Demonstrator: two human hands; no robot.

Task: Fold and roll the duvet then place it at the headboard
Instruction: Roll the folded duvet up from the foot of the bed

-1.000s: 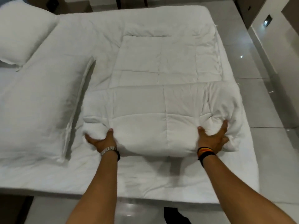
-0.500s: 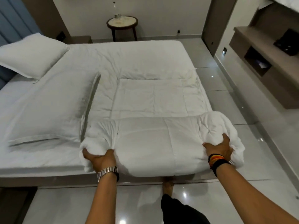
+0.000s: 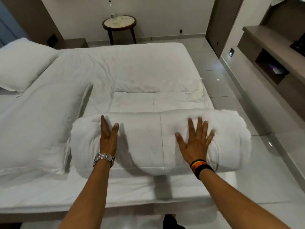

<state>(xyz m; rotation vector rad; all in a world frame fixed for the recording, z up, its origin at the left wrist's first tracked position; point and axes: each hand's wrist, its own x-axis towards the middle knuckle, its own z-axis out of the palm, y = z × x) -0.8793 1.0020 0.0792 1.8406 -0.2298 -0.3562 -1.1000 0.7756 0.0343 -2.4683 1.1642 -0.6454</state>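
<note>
The white quilted duvet (image 3: 140, 142) lies partly rolled into a thick cylinder across the near right part of the bed (image 3: 115, 192). Its flat unrolled part (image 3: 153, 101) stretches away beyond the roll. My left hand (image 3: 108, 138), with a metal watch on the wrist, rests flat on the left part of the roll, fingers apart. My right hand (image 3: 195, 142), with coloured wristbands, presses flat on the right part, fingers spread. Neither hand grips the cloth. The headboard lies to the left, outside the view.
A flat white pillow (image 3: 36, 129) lies left of the roll and a plump pillow (image 3: 21, 66) sits at the far left. A round side table (image 3: 119, 23) with a bottle stands beyond the bed. Tiled floor (image 3: 231, 90) and a wall shelf unit (image 3: 274, 52) are on the right.
Both hands have let go of the roll's near edge and now lie flat on top. The roll has turned forward, away from me, and grown thicker.
</note>
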